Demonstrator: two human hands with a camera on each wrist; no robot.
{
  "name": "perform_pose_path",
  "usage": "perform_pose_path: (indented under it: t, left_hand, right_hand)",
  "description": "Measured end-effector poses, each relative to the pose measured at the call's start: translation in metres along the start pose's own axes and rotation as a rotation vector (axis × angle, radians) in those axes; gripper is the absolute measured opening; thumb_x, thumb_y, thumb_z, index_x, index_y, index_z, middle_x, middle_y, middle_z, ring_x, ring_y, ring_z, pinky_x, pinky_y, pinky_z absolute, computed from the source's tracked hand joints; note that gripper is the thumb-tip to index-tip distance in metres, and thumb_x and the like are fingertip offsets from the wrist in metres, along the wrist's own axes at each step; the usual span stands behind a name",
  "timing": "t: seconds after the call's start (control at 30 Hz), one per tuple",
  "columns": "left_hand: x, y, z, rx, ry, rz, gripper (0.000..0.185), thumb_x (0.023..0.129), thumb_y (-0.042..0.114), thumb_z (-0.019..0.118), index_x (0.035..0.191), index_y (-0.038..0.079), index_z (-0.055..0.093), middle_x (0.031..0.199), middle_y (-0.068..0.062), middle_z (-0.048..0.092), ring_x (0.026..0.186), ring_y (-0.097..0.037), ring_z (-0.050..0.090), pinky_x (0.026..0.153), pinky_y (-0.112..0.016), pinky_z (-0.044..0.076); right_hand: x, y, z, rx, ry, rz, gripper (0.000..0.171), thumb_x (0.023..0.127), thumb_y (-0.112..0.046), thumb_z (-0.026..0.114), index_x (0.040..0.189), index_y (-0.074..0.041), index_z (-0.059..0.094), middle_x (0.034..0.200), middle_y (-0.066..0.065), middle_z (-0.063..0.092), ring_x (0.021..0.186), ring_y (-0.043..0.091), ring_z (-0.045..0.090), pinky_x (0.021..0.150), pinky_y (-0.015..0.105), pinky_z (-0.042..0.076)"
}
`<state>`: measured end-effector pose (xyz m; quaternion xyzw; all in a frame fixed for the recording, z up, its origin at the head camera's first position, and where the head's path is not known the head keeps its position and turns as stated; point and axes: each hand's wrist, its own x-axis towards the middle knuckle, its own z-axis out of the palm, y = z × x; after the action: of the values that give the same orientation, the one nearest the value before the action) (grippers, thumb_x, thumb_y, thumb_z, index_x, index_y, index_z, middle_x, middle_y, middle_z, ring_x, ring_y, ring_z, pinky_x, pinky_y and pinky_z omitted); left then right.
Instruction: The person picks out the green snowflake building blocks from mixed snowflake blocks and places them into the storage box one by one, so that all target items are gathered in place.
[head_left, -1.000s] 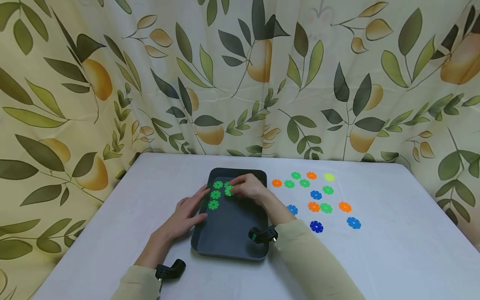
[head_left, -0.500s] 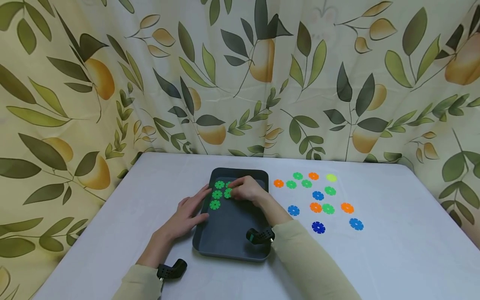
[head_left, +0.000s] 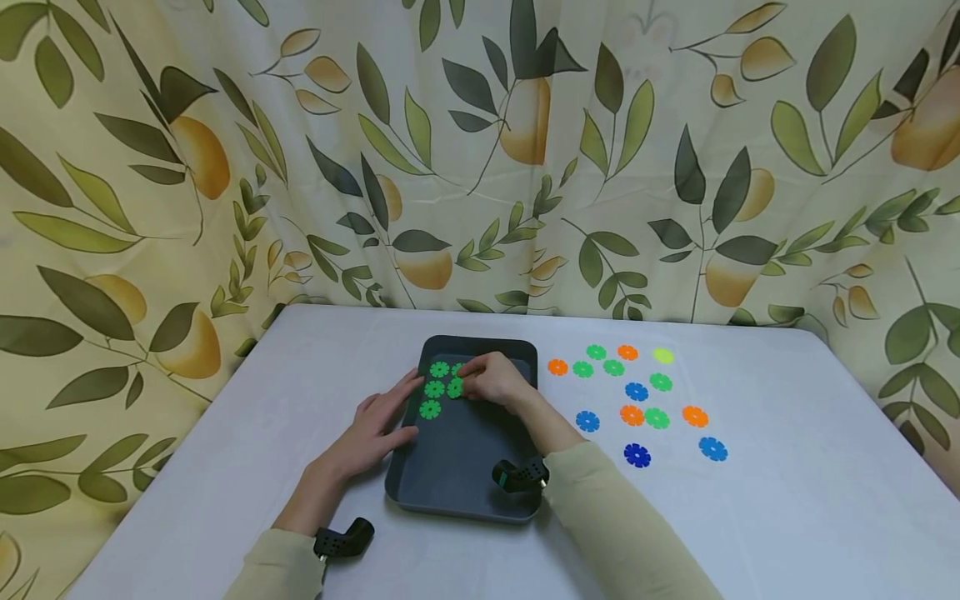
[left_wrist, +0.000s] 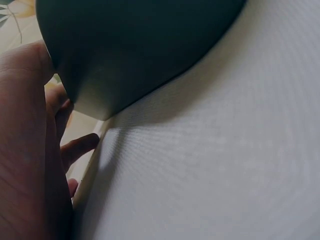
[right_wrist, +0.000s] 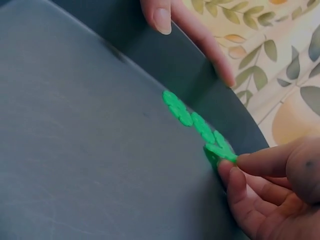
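My right hand (head_left: 493, 380) is over the far part of a dark grey tray (head_left: 459, 475). Between thumb and forefinger it pinches a green slotted plastic disc (right_wrist: 221, 151), tilted, next to other green discs in the right wrist view. Along the tray's left side lies a column of green discs (head_left: 430, 409), and another green one at the far end is partly covered by the fingers. My left hand (head_left: 377, 427) rests at the left rim with fingers and thumb extended; the left wrist view shows it against the tray's outer wall (left_wrist: 135, 45).
Right of the tray, loose discs are scattered on the white tablecloth (head_left: 810, 467): several green (head_left: 657, 418), several orange (head_left: 695, 416), several blue (head_left: 713, 448) and one yellow (head_left: 663, 356). A leaf-and-fruit patterned curtain (head_left: 480, 167) hangs behind the table.
The right hand has shifted slightly down with its disc, then stays nearly still over the same spot. The left hand keeps its place at the rim. The head view has shifted a little.
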<state>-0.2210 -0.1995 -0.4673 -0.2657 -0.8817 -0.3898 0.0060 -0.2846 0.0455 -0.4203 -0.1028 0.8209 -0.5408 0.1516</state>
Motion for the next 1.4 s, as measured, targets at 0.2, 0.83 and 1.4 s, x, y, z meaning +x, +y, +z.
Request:
perform_pose_path:
  t: [0.2, 0.83, 1.4]
  left_hand:
    - [0.001, 0.001, 0.000, 0.001, -0.002, 0.006, 0.069, 0.098, 0.025, 0.060, 0.159, 0.013, 0.031, 0.167, -0.005, 0.018, 0.151, -0.028, 0.022, 0.111, -0.062, 0.010]
    - [-0.001, -0.001, 0.000, -0.012, -0.004, 0.008, 0.069, 0.098, 0.027, 0.060, 0.160, 0.017, 0.030, 0.168, -0.005, 0.017, 0.151, -0.029, 0.021, 0.110, -0.063, 0.009]
    - [-0.001, -0.001, 0.002, 0.000, 0.007, 0.002, 0.069, 0.098, 0.027, 0.060, 0.159, 0.014, 0.031, 0.167, -0.005, 0.018, 0.151, -0.030, 0.021, 0.111, -0.064, 0.010]
  right_hand:
    - [-0.001, 0.002, -0.001, -0.047, 0.044, -0.031, 0.023, 0.086, 0.003, 0.069, 0.108, 0.009, 0.071, 0.084, 0.011, 0.072, 0.065, 0.014, 0.063, 0.067, 0.028, 0.055]
    - [-0.005, 0.005, -0.013, 0.067, 0.013, -0.019, 0.028, 0.088, 0.003, 0.069, 0.112, 0.014, 0.067, 0.093, 0.017, 0.073, 0.076, 0.020, 0.071, 0.074, 0.033, 0.058]
    - [-0.022, -0.009, -0.037, 0.118, -0.086, -0.065, 0.040, 0.094, -0.006, 0.066, 0.129, 0.013, 0.060, 0.112, 0.023, 0.071, 0.094, 0.032, 0.071, 0.085, 0.036, 0.056]
